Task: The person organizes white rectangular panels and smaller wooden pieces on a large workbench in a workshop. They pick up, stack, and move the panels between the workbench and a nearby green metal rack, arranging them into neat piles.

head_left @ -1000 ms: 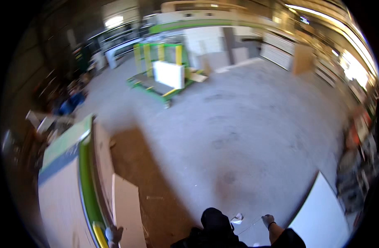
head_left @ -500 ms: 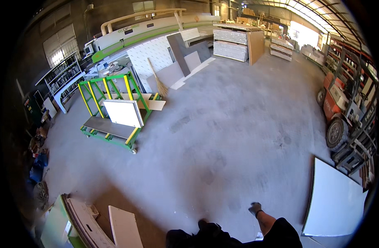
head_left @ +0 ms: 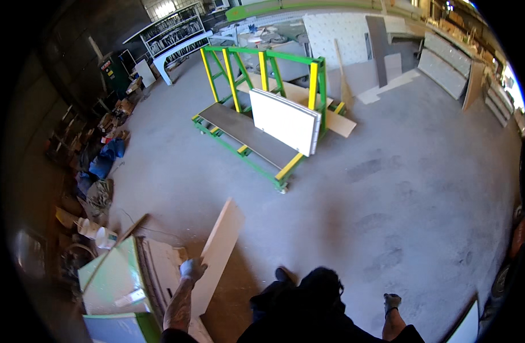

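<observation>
At the lower left, my left hand (head_left: 192, 269), in a grey glove, is closed on the edge of a pale board (head_left: 221, 247). The board is long and narrow and stands tilted, its lower end hidden behind my forearm and other boards. My right hand (head_left: 391, 302), also gloved, hangs low at my right side with its fingers curled. Nothing shows in it. Just left of the board lies a stack of panels (head_left: 160, 264) beside a green-edged sheet (head_left: 115, 273).
Ahead stands a green and yellow wheeled rack (head_left: 239, 150) carrying white panels (head_left: 285, 121). Buckets (head_left: 106, 237) and blue bags (head_left: 105, 163) line the left wall. A broom (head_left: 343, 83) leans at the back. A white sheet (head_left: 464, 328) lies at the lower right.
My view has turned left and moved closer to the rack. My left hand has come into view and taken hold of the pale board. The right hand still hangs low.
</observation>
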Action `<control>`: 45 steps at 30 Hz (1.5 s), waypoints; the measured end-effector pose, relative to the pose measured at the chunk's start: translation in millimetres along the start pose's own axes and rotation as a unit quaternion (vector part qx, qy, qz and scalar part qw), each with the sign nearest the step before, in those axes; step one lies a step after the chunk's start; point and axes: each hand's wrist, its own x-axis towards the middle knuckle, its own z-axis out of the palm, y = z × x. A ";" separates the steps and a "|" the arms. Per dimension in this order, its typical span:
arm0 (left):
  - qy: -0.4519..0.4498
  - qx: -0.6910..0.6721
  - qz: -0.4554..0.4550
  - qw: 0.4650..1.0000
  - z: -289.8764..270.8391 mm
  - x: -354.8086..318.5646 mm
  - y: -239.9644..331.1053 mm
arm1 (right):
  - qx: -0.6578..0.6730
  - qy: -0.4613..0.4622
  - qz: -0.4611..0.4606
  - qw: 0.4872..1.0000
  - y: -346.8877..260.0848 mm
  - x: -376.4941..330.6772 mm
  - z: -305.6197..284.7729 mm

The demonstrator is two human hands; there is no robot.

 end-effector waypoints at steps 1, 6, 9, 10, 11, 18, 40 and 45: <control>0.031 -0.002 -0.002 1.000 -12.6 49.1 -4.1 | 0.000 -0.018 0.052 0.999 -12.3 -11.5 22.1; 0.004 0.051 0.069 0.996 -123.3 290.8 36.3 | 0.065 -0.014 0.195 0.979 -69.5 -44.1 130.5; -0.006 0.103 0.097 0.990 -180.8 432.5 90.2 | 0.155 -0.015 0.228 0.961 -150.6 -15.4 213.1; -0.009 0.117 0.115 0.987 -165.3 487.2 97.9 | 0.170 -0.010 0.234 0.957 -173.8 -1.0 248.9; -0.012 0.131 0.132 0.982 -151.7 538.8 104.8 | 0.185 -0.006 0.241 0.953 -197.1 12.1 286.7; -0.054 0.197 0.253 0.946 -180.9 807.9 218.0 | 0.209 0.004 0.243 0.947 -369.9 10.5 381.0; -0.090 0.283 0.700 0.649 -100.2 1309.4 572.4 | 0.156 0.182 0.516 0.823 -966.1 -342.6 540.9; -0.112 0.313 0.678 0.655 -91.2 1309.4 586.9 | 0.120 0.257 0.493 0.823 -1007.2 -368.5 579.5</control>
